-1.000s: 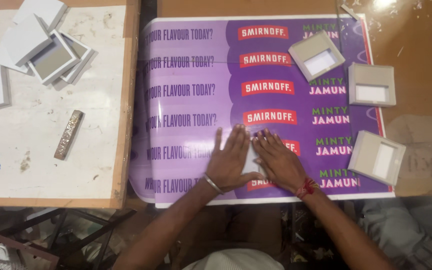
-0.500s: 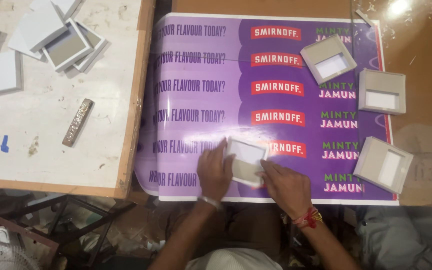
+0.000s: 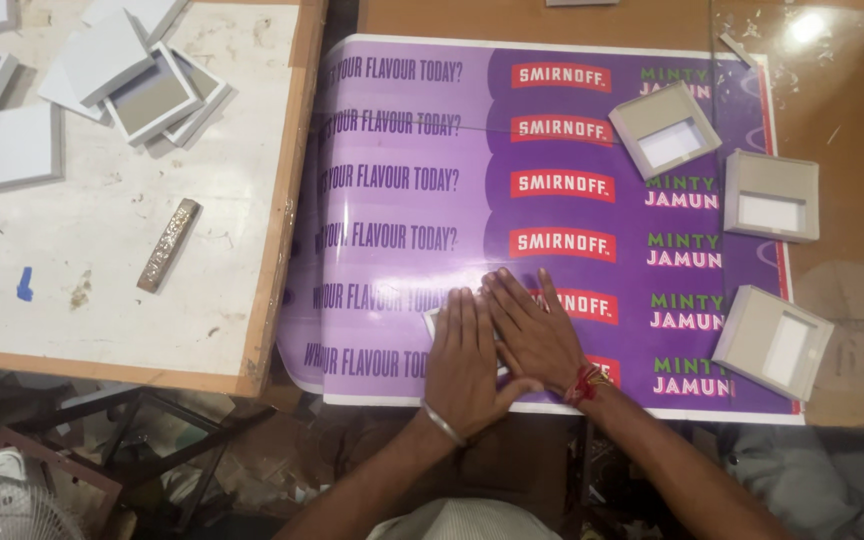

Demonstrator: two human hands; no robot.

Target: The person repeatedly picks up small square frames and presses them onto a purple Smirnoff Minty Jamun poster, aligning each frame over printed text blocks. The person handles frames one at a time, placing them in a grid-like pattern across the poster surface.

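Purple sheet (image 3: pixel 402 200), hands now cover frame (image 3: pixel 431 322)

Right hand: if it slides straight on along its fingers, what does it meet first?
The right hand points up and slightly left across the purple printed sheet. That line looks free of the grey frame pieces; probably only bare sheet up to its far edge.

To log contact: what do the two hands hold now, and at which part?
Nothing is gripped. The left hand and right hand press flat on a small white piece, mostly hidden, lying on the purple sheet.
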